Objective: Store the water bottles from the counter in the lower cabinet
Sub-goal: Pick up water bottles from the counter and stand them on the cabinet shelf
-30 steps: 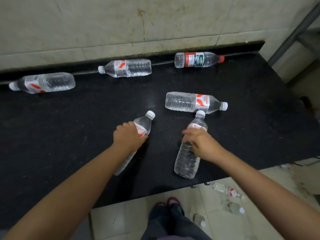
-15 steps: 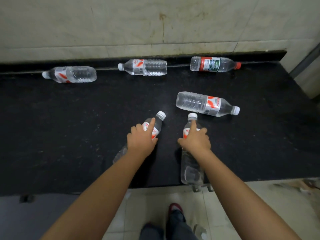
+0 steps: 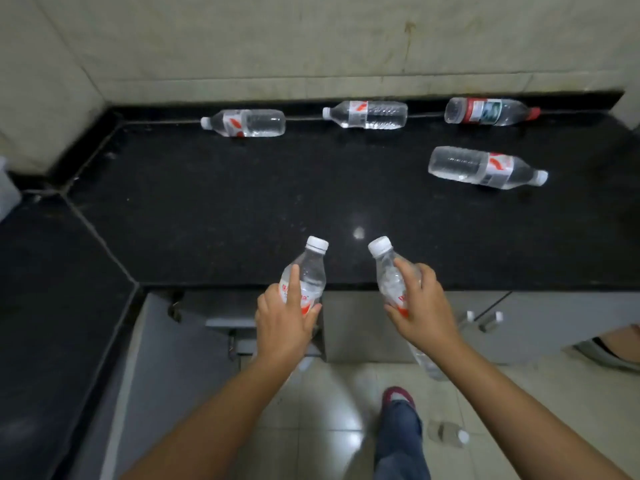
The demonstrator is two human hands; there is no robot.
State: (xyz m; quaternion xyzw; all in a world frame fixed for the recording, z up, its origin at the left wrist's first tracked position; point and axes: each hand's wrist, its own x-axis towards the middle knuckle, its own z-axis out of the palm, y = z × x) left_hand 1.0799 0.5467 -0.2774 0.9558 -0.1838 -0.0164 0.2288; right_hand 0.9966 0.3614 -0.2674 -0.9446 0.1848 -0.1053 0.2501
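Observation:
My left hand (image 3: 282,323) grips a clear white-capped water bottle (image 3: 310,268) by its label, cap pointing away from me. My right hand (image 3: 420,306) grips a second such bottle (image 3: 388,268); its base shows below my wrist. Both are lifted off the black counter (image 3: 242,209), over its front edge. Several bottles lie on the counter: two white-capped ones (image 3: 247,123) (image 3: 369,114) and a red-capped one (image 3: 490,111) along the back wall, and one (image 3: 485,167) right of centre. Below the edge, the lower cabinet (image 3: 221,306) stands open, its door (image 3: 173,368) swung out on the left.
The counter turns a corner on the left (image 3: 52,289). Closed grey cabinet doors with handles (image 3: 485,318) run to the right. My foot (image 3: 398,398) stands on the tiled floor, where one bottle (image 3: 448,434) lies beside it.
Both hands have lifted their bottles off the counter and drawn them back past its front edge. The view has shifted left and back, showing the open cabinet below.

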